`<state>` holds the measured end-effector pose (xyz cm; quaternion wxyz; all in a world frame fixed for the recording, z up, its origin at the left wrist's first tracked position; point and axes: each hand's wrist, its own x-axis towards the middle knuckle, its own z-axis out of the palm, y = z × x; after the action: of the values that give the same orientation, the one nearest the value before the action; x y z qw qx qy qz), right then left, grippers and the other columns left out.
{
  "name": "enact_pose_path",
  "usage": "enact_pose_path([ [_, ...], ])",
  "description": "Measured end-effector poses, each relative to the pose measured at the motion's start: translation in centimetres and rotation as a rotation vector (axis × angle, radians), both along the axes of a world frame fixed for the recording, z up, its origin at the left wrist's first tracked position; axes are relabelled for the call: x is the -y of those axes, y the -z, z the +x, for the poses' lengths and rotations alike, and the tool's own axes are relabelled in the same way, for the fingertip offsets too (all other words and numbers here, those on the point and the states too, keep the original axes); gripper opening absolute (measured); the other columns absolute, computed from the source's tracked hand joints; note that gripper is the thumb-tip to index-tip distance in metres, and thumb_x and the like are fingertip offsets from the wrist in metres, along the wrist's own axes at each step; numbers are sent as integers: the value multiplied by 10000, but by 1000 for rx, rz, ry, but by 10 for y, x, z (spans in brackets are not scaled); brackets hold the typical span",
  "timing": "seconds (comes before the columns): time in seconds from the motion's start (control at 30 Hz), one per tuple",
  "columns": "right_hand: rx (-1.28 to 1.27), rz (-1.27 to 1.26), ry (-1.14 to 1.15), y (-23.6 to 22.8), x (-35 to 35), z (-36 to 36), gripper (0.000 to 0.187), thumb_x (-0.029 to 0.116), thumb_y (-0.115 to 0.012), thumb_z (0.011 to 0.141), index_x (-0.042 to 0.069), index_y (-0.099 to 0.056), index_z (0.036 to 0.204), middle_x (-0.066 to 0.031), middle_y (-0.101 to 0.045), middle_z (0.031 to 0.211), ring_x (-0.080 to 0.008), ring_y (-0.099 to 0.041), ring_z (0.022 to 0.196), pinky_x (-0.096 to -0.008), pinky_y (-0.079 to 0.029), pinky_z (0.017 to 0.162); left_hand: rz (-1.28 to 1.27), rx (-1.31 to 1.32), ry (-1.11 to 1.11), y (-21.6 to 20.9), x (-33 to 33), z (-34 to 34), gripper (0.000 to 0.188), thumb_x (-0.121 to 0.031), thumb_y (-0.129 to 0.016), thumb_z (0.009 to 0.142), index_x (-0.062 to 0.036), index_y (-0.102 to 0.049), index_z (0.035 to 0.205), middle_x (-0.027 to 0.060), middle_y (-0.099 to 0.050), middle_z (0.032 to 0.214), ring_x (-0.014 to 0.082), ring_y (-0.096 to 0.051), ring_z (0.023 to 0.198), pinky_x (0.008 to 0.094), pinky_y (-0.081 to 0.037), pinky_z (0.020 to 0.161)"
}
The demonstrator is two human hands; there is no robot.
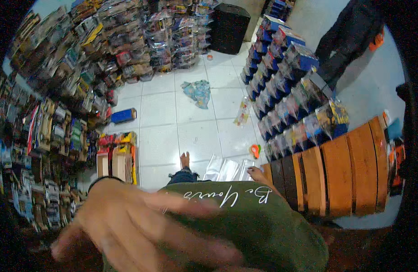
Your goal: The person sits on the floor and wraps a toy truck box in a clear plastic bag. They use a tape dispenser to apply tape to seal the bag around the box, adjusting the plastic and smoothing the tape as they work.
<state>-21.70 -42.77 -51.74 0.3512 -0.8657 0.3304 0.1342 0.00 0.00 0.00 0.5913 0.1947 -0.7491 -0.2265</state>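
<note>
My left hand (141, 222) is large and blurred at the lower left, raised close to the view, with a dark band at its wrist. Its fingers are stretched apart and hold nothing that I can see. Farther down, my right hand (253, 171) is small beside my body, its fingers curled at the right edge of some clear plastic sheets (227, 169). These sheets are shiny and fanned out low over the tiles. An orange roll of tape (254, 151) with a green part sits just beyond the right hand.
Tall stacks of packaged goods (59, 122) line the left and back. Rows of blue boxes in clear wrap (286, 99) stand right, beside a wooden slatted bench (336, 172). A blue box (123, 115) and crumpled bluish plastic (198, 93) lie on the tiled floor. A person's dark-clothed legs (345, 41) show upper right.
</note>
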Motion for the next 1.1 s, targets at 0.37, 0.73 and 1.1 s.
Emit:
enact_pose_path([
  [0.37, -78, 218, -138, 6, 58, 233, 387, 312, -557, 870, 62, -554, 1165, -136, -633, 968, -250, -602, 805, -367, -480, 723, 1827, 903, -939, 220, 51, 316, 806, -602, -434, 841, 15, -356, 1353, 203, -438, 1343, 336, -443, 1224, 394, -324, 1045],
  [0.73, -132, 113, -99, 13, 298, 393, 331, 299, -534, 894, 68, -561, 1129, -119, -625, 917, -250, -595, 767, -370, -483, 689, 1735, 226, -1518, 396, 141, 427, 664, -448, -537, 840, 21, -431, 1296, 239, -483, 1279, 360, -481, 1168, 410, -387, 985],
  [1.1, 196, 351, 59, -34, 551, 666, 261, 306, -511, 914, 95, -577, 1052, -47, -602, 794, -145, -534, 580, -271, -420, 508, 2054, 298, -938, 678, 204, 253, 562, -440, -410, 906, -74, -422, 1333, 205, -475, 1292, 326, -493, 1170, 410, -408, 981],
])
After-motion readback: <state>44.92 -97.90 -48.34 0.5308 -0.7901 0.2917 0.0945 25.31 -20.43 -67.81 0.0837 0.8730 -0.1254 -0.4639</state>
